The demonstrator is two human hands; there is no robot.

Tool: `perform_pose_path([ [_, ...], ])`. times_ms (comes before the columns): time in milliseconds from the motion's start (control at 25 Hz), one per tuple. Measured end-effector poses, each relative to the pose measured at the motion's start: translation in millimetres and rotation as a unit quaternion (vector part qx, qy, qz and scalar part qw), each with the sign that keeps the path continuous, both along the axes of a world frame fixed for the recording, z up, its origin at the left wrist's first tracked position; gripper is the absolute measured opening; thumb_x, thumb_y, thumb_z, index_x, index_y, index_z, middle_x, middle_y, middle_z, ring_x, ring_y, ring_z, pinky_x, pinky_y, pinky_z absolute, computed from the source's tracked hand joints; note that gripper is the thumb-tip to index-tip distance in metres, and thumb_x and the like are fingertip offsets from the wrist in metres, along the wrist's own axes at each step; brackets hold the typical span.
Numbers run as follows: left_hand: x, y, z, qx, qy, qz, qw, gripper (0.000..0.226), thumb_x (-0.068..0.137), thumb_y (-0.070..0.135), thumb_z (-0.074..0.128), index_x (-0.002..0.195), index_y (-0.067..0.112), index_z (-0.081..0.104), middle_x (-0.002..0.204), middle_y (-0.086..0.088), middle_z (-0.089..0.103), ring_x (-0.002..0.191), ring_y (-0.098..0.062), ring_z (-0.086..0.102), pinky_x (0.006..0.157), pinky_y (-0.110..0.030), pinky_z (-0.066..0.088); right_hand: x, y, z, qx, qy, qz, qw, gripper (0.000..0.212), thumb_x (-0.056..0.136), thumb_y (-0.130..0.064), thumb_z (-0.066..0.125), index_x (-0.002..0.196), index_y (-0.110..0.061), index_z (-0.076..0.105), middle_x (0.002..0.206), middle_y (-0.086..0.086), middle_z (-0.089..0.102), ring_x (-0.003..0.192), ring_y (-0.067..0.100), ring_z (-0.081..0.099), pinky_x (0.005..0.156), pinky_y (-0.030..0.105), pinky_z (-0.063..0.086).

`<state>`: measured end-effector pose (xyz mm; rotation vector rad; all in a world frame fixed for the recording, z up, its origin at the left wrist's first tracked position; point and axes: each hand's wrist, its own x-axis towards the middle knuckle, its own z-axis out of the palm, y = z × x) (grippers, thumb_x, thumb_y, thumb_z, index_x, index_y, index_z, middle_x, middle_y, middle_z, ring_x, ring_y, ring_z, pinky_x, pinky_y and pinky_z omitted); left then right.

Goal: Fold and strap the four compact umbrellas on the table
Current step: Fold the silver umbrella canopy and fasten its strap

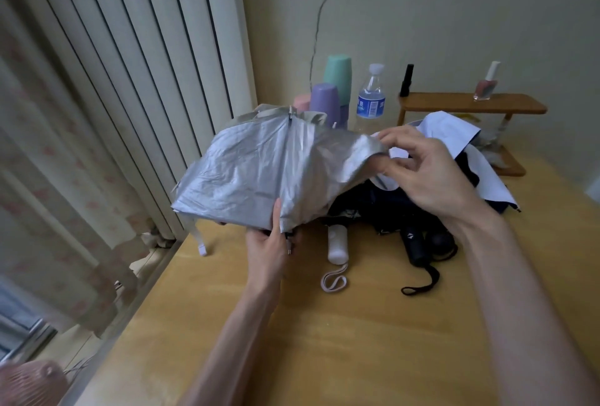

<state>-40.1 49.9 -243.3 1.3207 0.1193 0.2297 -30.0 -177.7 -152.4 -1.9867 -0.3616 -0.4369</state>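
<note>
A silver compact umbrella [246, 175] hangs half spread above the wooden table [324, 340], its white strap [200, 241] dangling at the left. My left hand [268, 250] grips it from below near the handle end. My right hand [422, 168] pinches the right edge of its silver canopy. Behind lie more unfolded umbrellas in a heap: one with a white handle [337, 243] and pale loop, a dark one with a black handle [415, 243] and black loop, and a light blue-white canopy [454, 136].
Stacked pastel cups [331, 91] and a water bottle [371, 97] stand at the back. A small wooden shelf [470, 103] carries a nail polish bottle [485, 84] and a black tube [406, 79]. Curtains hang on the left. A pink fan [32, 383] sits bottom left.
</note>
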Motion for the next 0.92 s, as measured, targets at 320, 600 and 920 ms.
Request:
perform_pose_path([
  [320, 4, 1, 1, 0.02, -0.007, 0.037, 0.999, 0.036, 0.105, 0.032, 0.065, 0.078, 0.009, 0.062, 0.056, -0.003, 0.051, 0.045, -0.01, 0.043, 0.045, -0.029, 0.036, -17, -14, 1, 0.095, 0.103, 0.099, 0.985, 0.029, 0.083, -0.039, 0.076, 0.109, -0.024, 0.076, 0.118, -0.012, 0.072, 0.115, 0.005, 0.068, 0.097, 0.022, 0.053],
  [600, 11, 1, -3, 0.034, -0.016, 0.056, 0.998, 0.054, 0.102, 0.037, 0.069, 0.08, -0.011, 0.058, 0.065, -0.016, 0.051, 0.053, -0.022, 0.045, 0.047, -0.032, 0.036, -13, -26, 6, -0.166, 0.183, 0.04, 0.968, 0.049, 0.061, -0.06, 0.086, 0.104, -0.039, 0.079, 0.132, -0.028, 0.057, 0.114, 0.0, 0.063, 0.107, 0.031, 0.049],
  [920, 18, -8, 10, 0.033, -0.036, 0.043, 0.998, 0.048, 0.104, 0.038, 0.066, 0.069, 0.006, 0.057, 0.053, -0.006, 0.052, 0.047, -0.018, 0.044, 0.044, -0.029, 0.033, -14, -19, 5, 0.096, 0.062, 0.126, 0.985, 0.029, 0.096, -0.023, 0.065, 0.121, -0.012, 0.074, 0.124, 0.001, 0.077, 0.12, 0.019, 0.071, 0.103, 0.031, 0.055],
])
